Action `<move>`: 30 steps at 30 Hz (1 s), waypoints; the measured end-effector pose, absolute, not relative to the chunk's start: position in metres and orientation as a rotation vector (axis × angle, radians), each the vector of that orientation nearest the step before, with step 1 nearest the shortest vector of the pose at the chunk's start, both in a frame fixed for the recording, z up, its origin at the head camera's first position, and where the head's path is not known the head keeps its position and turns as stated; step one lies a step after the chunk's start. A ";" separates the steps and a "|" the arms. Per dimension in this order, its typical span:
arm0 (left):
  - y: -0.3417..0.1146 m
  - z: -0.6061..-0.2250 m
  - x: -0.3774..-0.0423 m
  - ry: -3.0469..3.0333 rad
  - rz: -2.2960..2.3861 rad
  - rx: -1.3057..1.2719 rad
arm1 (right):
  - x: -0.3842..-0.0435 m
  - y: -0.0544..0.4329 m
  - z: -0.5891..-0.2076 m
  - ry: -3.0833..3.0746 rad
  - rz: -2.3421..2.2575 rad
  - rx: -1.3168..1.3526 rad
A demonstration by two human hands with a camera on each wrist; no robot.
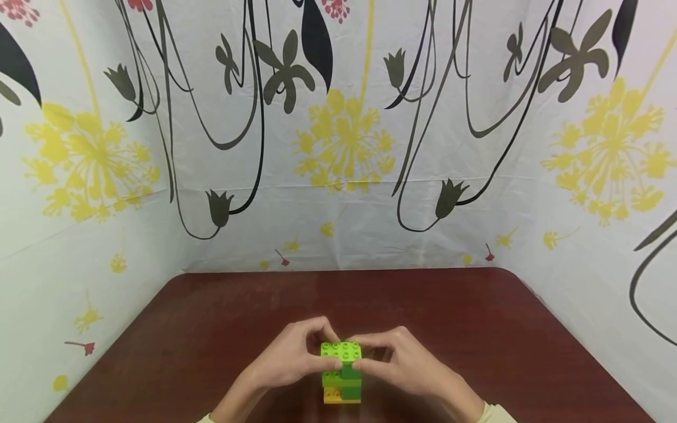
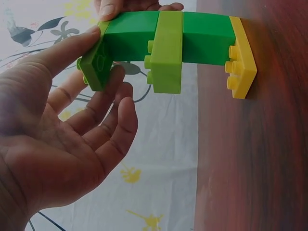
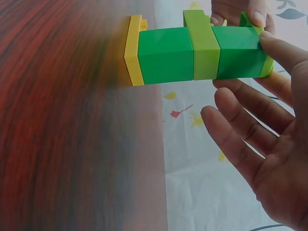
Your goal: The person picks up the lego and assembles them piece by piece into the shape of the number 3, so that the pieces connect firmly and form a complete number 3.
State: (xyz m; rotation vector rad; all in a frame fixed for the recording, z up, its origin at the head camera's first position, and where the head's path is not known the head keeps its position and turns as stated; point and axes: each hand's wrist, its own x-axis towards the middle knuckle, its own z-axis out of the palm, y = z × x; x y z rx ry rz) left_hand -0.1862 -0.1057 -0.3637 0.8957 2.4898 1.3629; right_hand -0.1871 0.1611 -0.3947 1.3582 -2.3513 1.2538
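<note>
A tower of toy building bricks stands upright on the table. At its foot lies a thin yellow brick (image 2: 246,60), with a dark green brick (image 3: 166,55) on its right half. Above come a wider lime green brick (image 2: 168,53) and a second dark green brick (image 3: 240,52). A thin lime green brick (image 1: 341,351), studs up, tops the tower and overhangs to the left. My left hand (image 1: 288,356) pinches this top brick at its left part, thumb in front and fingers behind. From the other side my right hand (image 1: 404,362) pinches its right end, thumb also in front.
The dark red-brown table (image 1: 238,299) has rounded far corners. Behind it and along both sides hangs a white cloth (image 1: 338,229) printed with yellow flowers and dark vines.
</note>
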 end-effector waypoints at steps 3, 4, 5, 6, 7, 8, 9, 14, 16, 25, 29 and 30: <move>-0.109 -0.365 -0.185 2.493 1.355 0.916 | -0.186 0.160 -0.395 -2.389 1.311 1.338; -0.110 -0.366 -0.186 2.497 1.342 0.914 | -0.186 0.160 -0.395 -2.401 1.326 1.328; -0.112 -0.367 -0.186 2.504 1.325 0.914 | -0.186 0.159 -0.395 -2.413 1.338 1.318; -0.114 -0.369 -0.186 2.502 1.309 0.907 | -0.186 0.159 -0.395 -2.420 1.346 1.309; -0.115 -0.370 -0.187 2.489 1.295 0.894 | -0.186 0.158 -0.395 -2.427 1.349 1.301; -0.117 -0.372 -0.188 2.479 1.275 0.877 | -0.186 0.158 -0.396 -2.430 1.348 1.294; -0.118 -0.374 -0.189 2.468 1.258 0.863 | -0.186 0.158 -0.396 -2.431 1.341 1.288; -0.121 -0.383 -0.195 2.448 1.166 0.851 | -0.188 0.158 -0.396 -2.448 1.354 1.259; -0.120 -0.385 -0.196 2.450 1.149 0.866 | -0.188 0.160 -0.396 -2.475 1.381 1.238; -0.118 -0.386 -0.199 2.488 1.118 0.900 | -0.192 0.169 -0.396 -2.663 1.484 1.149; -0.118 -0.387 -0.199 2.492 1.116 0.896 | -0.192 0.170 -0.397 -2.734 1.495 1.135; -0.118 -0.387 -0.199 2.490 1.118 0.892 | -0.192 0.170 -0.398 -2.743 1.500 1.134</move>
